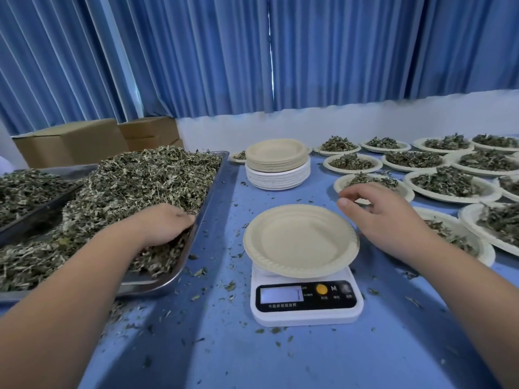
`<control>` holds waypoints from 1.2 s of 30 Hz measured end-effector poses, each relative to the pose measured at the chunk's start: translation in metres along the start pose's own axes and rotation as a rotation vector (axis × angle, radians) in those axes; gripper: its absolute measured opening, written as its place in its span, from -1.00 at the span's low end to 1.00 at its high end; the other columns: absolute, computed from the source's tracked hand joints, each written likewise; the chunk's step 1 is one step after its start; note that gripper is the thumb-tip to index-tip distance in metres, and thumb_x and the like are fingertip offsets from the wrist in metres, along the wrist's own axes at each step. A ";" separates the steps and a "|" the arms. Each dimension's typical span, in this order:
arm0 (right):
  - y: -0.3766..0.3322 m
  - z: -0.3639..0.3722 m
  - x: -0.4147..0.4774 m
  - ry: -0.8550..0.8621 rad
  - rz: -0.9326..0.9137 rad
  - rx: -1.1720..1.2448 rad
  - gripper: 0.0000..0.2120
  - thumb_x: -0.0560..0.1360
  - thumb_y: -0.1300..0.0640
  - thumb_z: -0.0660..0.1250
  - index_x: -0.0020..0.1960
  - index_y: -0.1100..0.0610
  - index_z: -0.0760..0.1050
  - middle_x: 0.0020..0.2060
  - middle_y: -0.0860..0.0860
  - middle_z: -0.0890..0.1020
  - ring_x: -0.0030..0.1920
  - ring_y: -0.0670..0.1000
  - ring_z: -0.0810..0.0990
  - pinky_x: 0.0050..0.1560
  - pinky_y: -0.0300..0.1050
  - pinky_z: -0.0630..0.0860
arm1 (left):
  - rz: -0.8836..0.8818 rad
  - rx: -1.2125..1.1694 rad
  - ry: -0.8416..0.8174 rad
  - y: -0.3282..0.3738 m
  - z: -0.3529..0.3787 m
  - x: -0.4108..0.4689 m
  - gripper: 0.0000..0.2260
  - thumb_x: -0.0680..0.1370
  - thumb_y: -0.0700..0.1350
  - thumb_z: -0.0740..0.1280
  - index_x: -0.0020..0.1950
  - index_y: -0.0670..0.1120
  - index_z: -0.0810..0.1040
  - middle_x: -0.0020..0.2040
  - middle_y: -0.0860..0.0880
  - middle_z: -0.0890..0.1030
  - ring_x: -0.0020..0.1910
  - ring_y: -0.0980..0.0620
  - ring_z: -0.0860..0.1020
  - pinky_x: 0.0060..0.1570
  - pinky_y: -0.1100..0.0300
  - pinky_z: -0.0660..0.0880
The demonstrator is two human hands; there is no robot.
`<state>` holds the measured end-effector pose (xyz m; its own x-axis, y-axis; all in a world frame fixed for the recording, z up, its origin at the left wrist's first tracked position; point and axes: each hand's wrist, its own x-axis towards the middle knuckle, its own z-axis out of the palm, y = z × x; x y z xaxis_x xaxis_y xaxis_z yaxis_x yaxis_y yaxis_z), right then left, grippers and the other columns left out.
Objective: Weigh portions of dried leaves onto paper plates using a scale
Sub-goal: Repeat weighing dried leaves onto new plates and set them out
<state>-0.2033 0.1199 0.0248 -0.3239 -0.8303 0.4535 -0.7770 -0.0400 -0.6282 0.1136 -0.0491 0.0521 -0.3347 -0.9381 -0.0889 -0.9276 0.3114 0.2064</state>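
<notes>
left hand [163, 223] dug into dried leaves [134, 181] in tray [202, 217], fingers buried, grip unclear | right hand [384, 217] loose, holds nothing, just beside bare paper plate [300, 240] on scale [306, 310] | display [280, 294] unreadable | filled plates [446, 181] right, edge ones cut off

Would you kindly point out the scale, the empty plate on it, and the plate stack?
scale [308, 297]: head view, black control panel.
plate [300, 240]: head view, bare centre.
plate stack [277, 153]: head view, top plate's centre.

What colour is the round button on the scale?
Yellow-orange button on the black panel of the scale; head view.
</notes>
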 end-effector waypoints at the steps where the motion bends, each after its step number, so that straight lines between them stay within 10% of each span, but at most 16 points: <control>1: 0.000 0.000 0.000 0.004 -0.004 0.003 -0.80 0.56 -0.02 0.29 0.13 -0.01 0.55 -0.03 -0.25 0.49 -0.06 -0.25 0.49 0.00 -0.22 0.32 | 0.013 -0.014 0.071 0.002 0.000 -0.007 -0.59 0.65 0.16 0.07 0.32 -0.02 0.52 0.32 -0.08 0.53 0.17 -0.07 0.49 0.18 0.10 0.37; 7: -0.004 -0.003 -0.003 0.008 -0.032 -0.008 -0.91 0.56 0.03 0.29 0.01 -0.02 0.55 -0.07 -0.22 0.51 -0.15 -0.30 0.46 -0.17 -0.43 0.29 | 0.049 0.007 -0.028 0.008 0.020 -0.047 -0.43 0.61 0.28 -0.08 0.45 0.03 0.40 0.42 -0.03 0.45 0.37 -0.06 0.41 0.32 0.09 0.29; 11: -0.010 -0.016 -0.004 -0.003 0.091 0.036 -0.76 0.54 0.05 0.31 -0.22 0.16 0.55 -0.40 0.05 0.54 -0.46 -0.04 0.39 -0.40 -0.21 0.31 | 0.062 0.009 0.098 0.002 0.025 -0.068 -0.39 0.49 0.38 -0.19 -0.01 0.03 0.50 0.13 -0.03 0.58 0.11 -0.04 0.54 0.18 0.00 0.43; 19: -0.022 -0.043 -0.028 -1.111 0.462 0.003 -0.70 0.50 0.01 0.33 -0.33 0.15 0.59 -0.57 0.02 0.37 -0.59 -0.03 0.35 -0.58 -0.31 0.13 | -0.079 0.105 0.140 0.000 0.038 -0.084 -0.26 0.41 0.46 -0.31 0.48 0.28 0.24 0.52 0.12 0.23 0.48 -0.01 0.23 0.41 -0.22 0.17; 36: -0.026 -0.022 -0.027 -1.187 0.646 -0.030 -0.57 0.52 -0.05 0.28 -0.39 0.19 0.61 -0.62 0.03 0.42 -0.65 -0.06 0.43 -0.70 -0.34 0.07 | -0.036 0.141 0.171 -0.007 0.045 -0.080 -0.39 0.53 0.41 -0.10 0.46 0.16 0.33 0.43 0.11 0.37 0.38 0.03 0.35 0.24 0.02 0.35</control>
<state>-0.1864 0.1552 0.0424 0.0133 -0.6719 -0.7406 -0.6810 0.5362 -0.4987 0.1395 0.0303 0.0137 -0.2786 -0.9574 0.0754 -0.9566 0.2836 0.0664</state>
